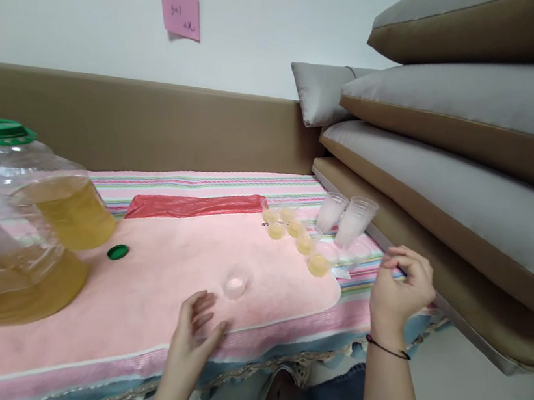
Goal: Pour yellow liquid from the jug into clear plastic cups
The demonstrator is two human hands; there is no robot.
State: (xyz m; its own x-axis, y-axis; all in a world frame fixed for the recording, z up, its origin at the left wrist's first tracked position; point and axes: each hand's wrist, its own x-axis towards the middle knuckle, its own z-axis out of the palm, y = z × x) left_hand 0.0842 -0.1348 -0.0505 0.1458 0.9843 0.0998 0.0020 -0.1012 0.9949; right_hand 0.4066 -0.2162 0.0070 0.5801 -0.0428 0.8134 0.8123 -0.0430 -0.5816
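Cup [235, 284], clear & seemingly empty, stands upright on a pink cloth [150, 303], mid-view, nr the front edge. Person's L hand [196, 325] is just beside it, grip apart: thumb & fingers spread, no contact visible. R hand [403, 287] is raised at far right, well apart from the cup, grip together w/ fingers curled in; can't tell if anything's inside. Beyond, twd the right: approx. six small cups w/ yellow liquid [304, 244], then two stacks of clear cups [331, 214]. At left, two big clear jugs [80, 215] w/ similar liquid; a loose green cap [118, 251] lies on the cloth beside them. Step in hand looks like handling the single cup, prob. placing or reaching, can't tell which. Any grasp calls for a light pinch btwn L thumb & fingers, kept level, w/o squashing a likely thin wall.
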